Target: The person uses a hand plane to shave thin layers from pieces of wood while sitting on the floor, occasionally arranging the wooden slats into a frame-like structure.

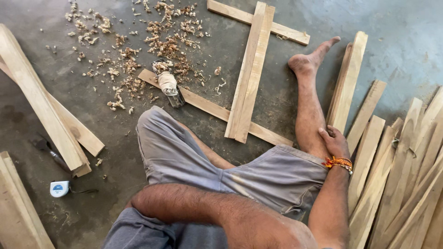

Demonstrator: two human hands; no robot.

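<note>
Right hand (334,142): rests flat on the person's own shin, just beside the wooden slats (397,184); fingers loose and open, gripping nothing; a beaded orange wristband (339,162) circles the wrist.
Left hand: hidden behind the bent knee; only the forearm shows, so the fingers cannot be told.
Wooden slats: pale, rough-sawn strips fanned on the floor at right, their lower ends cut off by the frame.
Crossed planks (250,74): long smooth boards laid over one another ahead of the legs.
Hand plane (168,84): dark body, cloth-wrapped, partly buried in curled shavings (138,50).
Tape measure (59,188): small, white and blue, on grey concrete floor (397,41).
Dark tool near left boards: too dim to identify.
</note>
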